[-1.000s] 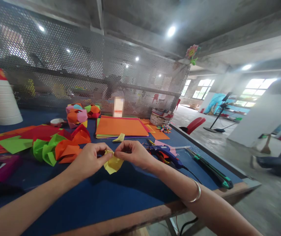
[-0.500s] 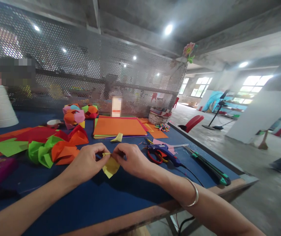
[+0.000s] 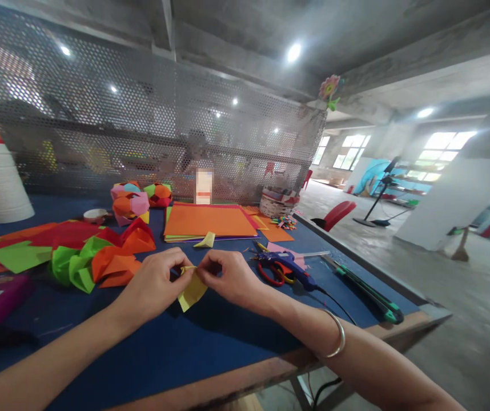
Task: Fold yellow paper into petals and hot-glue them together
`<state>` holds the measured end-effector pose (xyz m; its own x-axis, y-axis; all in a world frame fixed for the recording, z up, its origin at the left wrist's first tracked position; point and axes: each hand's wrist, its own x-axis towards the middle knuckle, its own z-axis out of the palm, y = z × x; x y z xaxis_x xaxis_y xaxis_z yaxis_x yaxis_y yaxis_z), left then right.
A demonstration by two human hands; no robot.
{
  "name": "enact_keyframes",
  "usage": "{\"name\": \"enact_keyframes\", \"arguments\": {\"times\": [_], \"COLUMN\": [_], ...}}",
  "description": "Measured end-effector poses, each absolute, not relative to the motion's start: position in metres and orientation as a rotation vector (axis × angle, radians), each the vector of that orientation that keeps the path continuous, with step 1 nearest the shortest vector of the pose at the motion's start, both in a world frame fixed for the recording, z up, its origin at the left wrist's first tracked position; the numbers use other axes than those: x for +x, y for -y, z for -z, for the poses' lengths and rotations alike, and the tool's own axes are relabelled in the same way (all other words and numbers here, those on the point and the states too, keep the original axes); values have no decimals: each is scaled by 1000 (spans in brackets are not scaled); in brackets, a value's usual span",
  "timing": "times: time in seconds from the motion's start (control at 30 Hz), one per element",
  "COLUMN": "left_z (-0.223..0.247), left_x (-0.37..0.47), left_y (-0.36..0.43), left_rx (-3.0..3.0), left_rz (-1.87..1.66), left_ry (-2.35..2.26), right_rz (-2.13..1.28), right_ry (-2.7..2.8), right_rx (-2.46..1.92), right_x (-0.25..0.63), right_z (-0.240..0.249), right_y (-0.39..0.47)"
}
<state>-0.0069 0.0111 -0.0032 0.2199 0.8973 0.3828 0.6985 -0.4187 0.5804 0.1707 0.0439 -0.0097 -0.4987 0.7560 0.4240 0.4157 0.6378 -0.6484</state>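
Observation:
My left hand (image 3: 163,282) pinches the upper left edge of a small yellow paper piece (image 3: 192,292) over the blue table. From the other side, my right hand (image 3: 230,277) pinches the same piece, its fingertips close to those of my left hand. The paper hangs down between the two hands. Just beyond them lies another folded yellow piece (image 3: 205,240), by the front edge of a stack of orange sheets (image 3: 211,220). Green folded paper (image 3: 77,265) and orange folded paper (image 3: 114,266) lie left of my left hand.
Right of my hands are a blue glue gun (image 3: 292,264), red-handled scissors (image 3: 270,275) and a green cutter (image 3: 369,291). A basket (image 3: 277,201) stands behind. Paper cups (image 3: 0,182) and a purple tool (image 3: 0,299) are at the left. A perforated metal screen (image 3: 142,114) borders the table's back.
The yellow paper between my fingers has tilted and its lower tip has swung slightly left. My fingertips are a little closer together.

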Motion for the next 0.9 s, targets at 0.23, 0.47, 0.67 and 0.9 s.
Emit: {"name": "enact_keyframes", "arguments": {"times": [0.23, 0.47, 0.67, 0.9], "left_z": [13, 24, 20, 20], "left_x": [-1, 6, 12, 7], "left_y": [-7, -4, 4, 6], "left_rx": [2474, 2967, 3451, 3583], "left_rz": [-1087, -1279, -1265, -1291], "left_ry": [-1562, -1637, -1573, -1394], "right_rz": [-561, -582, -260, -264], "right_ry": [2151, 2171, 2221, 2179], "right_rx": [-913, -924, -806, -704], "right_x": [168, 168, 169, 169], "right_z": [10, 8, 11, 10], "right_y": [-39, -39, -33, -28]}}
